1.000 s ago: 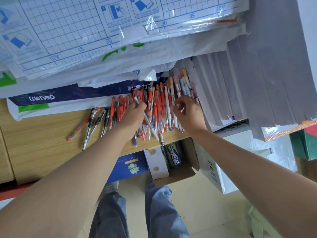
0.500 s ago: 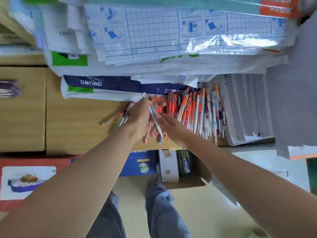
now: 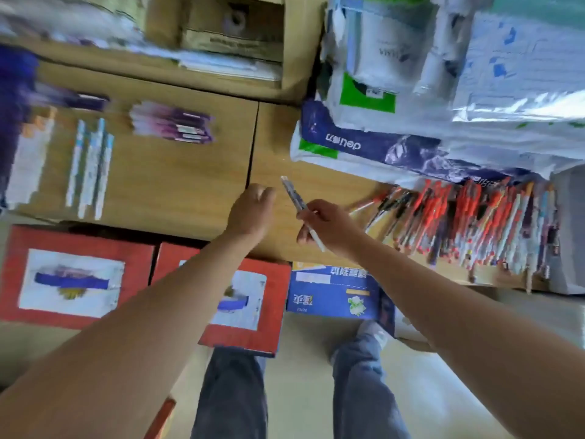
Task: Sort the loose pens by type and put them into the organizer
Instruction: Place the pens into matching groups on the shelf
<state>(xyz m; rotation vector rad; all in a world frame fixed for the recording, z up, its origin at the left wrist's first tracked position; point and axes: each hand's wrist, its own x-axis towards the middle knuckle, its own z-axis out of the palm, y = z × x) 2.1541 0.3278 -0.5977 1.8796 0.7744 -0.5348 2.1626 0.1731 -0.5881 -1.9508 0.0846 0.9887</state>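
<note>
My right hand [image 3: 330, 224] pinches a white and dark pen [image 3: 293, 195] above the wooden desk [image 3: 190, 185], its tip pointing up and left. Just left of that pen, my left hand [image 3: 251, 213] hovers with its fingers curled under, and nothing shows in it. At the right of the desk lies a big pile of loose pens [image 3: 459, 223], mostly red and orange. Sorted groups lie at the left: a bundle of purple pens [image 3: 174, 125] and a few light blue pens [image 3: 91, 167]. The picture is blurred by motion.
Stacked paper packs [image 3: 364, 144] and plastic-wrapped sheets crowd the back right of the desk. Red boxes [image 3: 76, 274] and a blue box [image 3: 335, 293] stand on the floor below the desk's front edge. My legs are below.
The view has swung left, away from the pen pile. The pen my left hand held is now in my right hand, and both hands have moved left off the pile.
</note>
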